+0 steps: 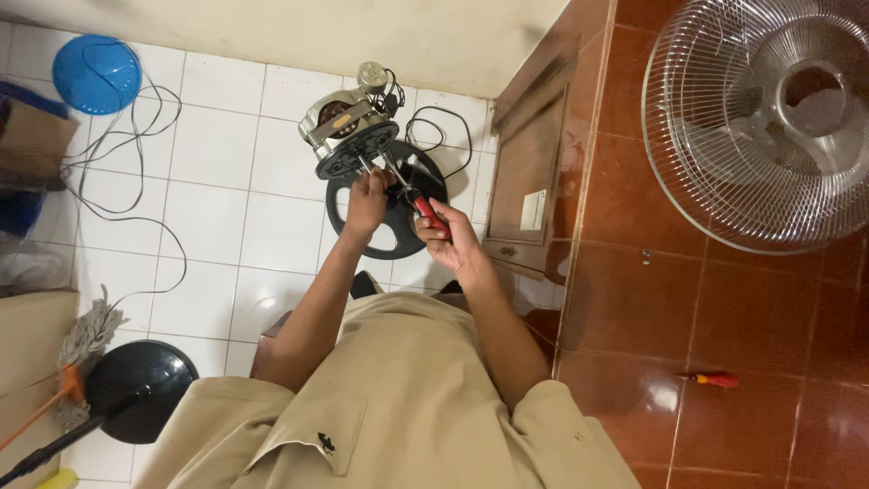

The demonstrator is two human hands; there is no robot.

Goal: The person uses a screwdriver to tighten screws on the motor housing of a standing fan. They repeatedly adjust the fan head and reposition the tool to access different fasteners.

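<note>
A fan motor [348, 122] with a round black front plate [355, 151] stands on the white tiled floor. Below it lies a black ring-shaped fan part [396, 237]. My left hand [367, 204] reaches up to the black plate, its fingers pinched at the plate's lower edge. My right hand [457, 240] grips a red-handled screwdriver [425, 210] whose shaft points up-left to the same plate. What the left fingers hold is too small to tell.
A wire fan grille [724, 195] lies on the brown tiles at the upper right. A second red screwdriver [715, 379] lies lower right. A black round fan base [140, 391], a mop [86, 340], loose cables [136, 195] and a blue lid [96, 74] sit at the left.
</note>
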